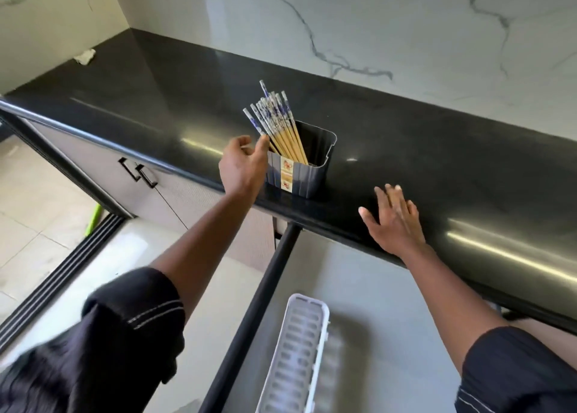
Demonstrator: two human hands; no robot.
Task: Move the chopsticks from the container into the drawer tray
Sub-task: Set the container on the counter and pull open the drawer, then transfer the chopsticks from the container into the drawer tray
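A dark ribbed container point(307, 175) stands on the black countertop near its front edge. Several chopsticks point(278, 124) with wooden shafts and blue-and-white patterned tops lean out of it toward the left. My left hand point(242, 163) is at the container's left side, fingers curled, fingertips touching the lowest chopsticks without a clear hold. My right hand point(392, 220) hovers flat over the counter to the right, fingers spread, holding nothing. Below the counter an open drawer holds a long white slotted tray point(296, 353), which has nothing in it.
The black countertop point(437, 163) runs along a marble-patterned wall. A crumpled white scrap point(84, 56) lies in the far left corner. The drawer's black side rail point(265, 303) runs diagonally. Cabinet doors with black handles point(139, 172) and a tiled floor lie to the left.
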